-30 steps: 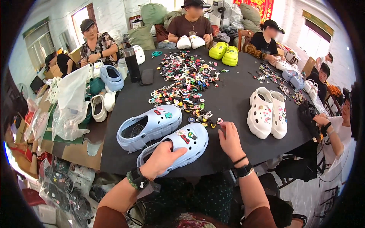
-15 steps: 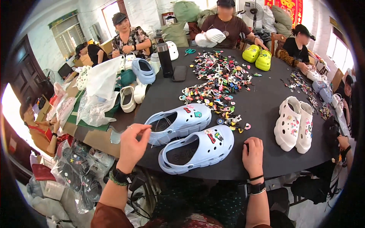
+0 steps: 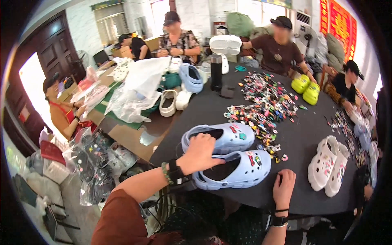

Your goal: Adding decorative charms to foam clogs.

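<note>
The two bare hands are apart. The left hand [image 3: 199, 153] reaches over the heel ends of a pair of smooth, pale-blue moulded clogs [image 3: 263, 171] with rounded, hole-punched toes and small glossy charms [image 3: 243, 136]; whether it grips them, I cannot tell. They stand side by side on the matte black table [image 3: 300, 136]. The right hand [image 3: 284, 184] rests loosely curled between them and chunky-soled white clogs [image 3: 321, 167], near a loose multicoloured heap of little charms [image 3: 267, 98].
</note>
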`<action>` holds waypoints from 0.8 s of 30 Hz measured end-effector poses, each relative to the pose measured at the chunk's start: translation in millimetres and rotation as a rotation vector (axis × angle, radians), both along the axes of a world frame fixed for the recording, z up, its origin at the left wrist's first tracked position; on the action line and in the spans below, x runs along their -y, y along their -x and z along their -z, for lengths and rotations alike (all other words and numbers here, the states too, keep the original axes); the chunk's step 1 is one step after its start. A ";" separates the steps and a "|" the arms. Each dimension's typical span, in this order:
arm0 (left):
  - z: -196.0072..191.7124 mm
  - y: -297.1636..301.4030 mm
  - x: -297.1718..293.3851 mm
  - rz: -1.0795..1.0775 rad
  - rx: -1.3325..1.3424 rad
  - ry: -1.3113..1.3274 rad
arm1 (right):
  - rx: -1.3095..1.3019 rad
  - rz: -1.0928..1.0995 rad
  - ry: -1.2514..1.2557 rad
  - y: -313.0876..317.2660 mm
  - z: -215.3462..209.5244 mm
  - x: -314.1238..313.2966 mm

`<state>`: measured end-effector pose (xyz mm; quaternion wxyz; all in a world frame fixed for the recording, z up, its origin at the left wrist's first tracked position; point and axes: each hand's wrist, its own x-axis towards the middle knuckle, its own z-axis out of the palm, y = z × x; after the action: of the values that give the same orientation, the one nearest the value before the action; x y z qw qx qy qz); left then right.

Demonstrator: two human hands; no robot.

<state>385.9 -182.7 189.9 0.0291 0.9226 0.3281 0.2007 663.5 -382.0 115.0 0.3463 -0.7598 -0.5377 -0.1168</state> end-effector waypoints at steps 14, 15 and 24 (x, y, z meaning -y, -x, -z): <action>6.9 40.9 -18.1 0.013 0.260 0.035 | -0.008 -0.018 0.030 -2.1 7.2 -2.8; 1.7 49.9 -28.9 -0.009 0.268 0.022 | -0.002 -0.012 0.024 -1.9 6.2 -2.5; -51.9 103.1 -196.1 -0.432 0.118 -0.227 | 0.031 0.008 0.041 7.0 -8.5 -4.7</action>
<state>282.8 13.3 241.8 -0.0991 0.8151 0.4908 0.2914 656.5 -377.2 123.5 0.3221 -0.7670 -0.5421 -0.1189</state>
